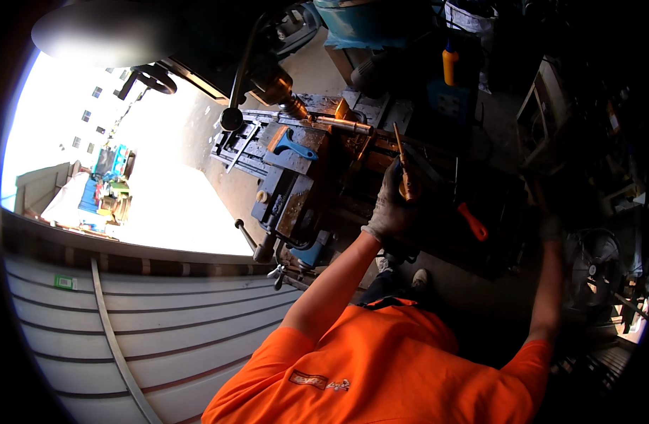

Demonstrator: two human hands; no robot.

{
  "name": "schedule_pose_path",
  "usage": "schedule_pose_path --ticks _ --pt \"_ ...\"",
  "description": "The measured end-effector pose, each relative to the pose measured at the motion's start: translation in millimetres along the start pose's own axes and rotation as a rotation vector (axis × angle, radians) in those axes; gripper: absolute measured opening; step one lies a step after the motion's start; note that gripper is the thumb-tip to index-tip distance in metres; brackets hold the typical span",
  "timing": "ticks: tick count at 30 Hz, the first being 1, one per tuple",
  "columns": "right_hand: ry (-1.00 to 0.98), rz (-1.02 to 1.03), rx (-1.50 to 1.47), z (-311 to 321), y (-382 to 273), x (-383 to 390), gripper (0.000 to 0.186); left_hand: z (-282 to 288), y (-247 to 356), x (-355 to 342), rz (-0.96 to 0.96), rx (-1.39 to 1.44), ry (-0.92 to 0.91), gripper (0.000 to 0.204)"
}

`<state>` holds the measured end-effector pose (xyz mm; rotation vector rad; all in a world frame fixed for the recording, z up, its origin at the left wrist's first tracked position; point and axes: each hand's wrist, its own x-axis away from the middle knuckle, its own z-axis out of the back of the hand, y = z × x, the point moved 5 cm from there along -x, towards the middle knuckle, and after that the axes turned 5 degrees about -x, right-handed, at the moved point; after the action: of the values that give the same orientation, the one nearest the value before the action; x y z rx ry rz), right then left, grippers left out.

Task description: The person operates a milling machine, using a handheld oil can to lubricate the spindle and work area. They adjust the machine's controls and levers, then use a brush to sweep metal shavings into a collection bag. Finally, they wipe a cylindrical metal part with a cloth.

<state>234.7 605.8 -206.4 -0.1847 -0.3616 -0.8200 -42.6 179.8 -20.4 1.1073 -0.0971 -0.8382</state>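
My left hand [389, 205], in a pale work glove, grips a slim brownish rod-like tool [402, 159], held upright beside the machine table [236, 152]. Just left and behind it, a metal shaft [342, 124] lies horizontally by the spindle [293, 106]. A blue-handled brush [294, 145] rests on a dark vise block [294, 205]. A red-handled tool [473, 222] lies on the dark surface to the right of that hand. My right hand [544, 205] is out at the right in deep shadow, blurred; its fingers and anything in them cannot be made out.
A yellow bottle [449, 67] stands at the back, near a blue machine body [349, 21]. A fan [592, 268] and frames [540, 106] crowd the right side. A crank handle [243, 237] juts out at the machine's left, above a ribbed metal panel [169, 332] beside a bright opening.
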Motion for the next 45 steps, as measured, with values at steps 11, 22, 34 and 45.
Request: schedule_pose_path --ticks 11,22,34,45 --pt "-0.036 -0.023 0.157 9.8 -17.8 149.0 0.060 -4.3 -9.2 -0.8 -0.042 0.033 0.007 0.098" --pt "-0.410 0.052 0.063 -122.9 -5.9 155.9 0.061 -1.8 -2.2 -1.1 -0.005 0.039 -0.048 0.096" --pt "-0.456 0.086 -0.049 -154.1 -36.0 178.0 0.061 -3.6 -15.3 8.1 0.129 0.101 -0.159 0.103" --pt "-0.454 0.095 -0.101 -157.8 -50.6 180.5 0.060 -7.8 -14.9 0.3 0.086 0.118 -0.179 0.096"
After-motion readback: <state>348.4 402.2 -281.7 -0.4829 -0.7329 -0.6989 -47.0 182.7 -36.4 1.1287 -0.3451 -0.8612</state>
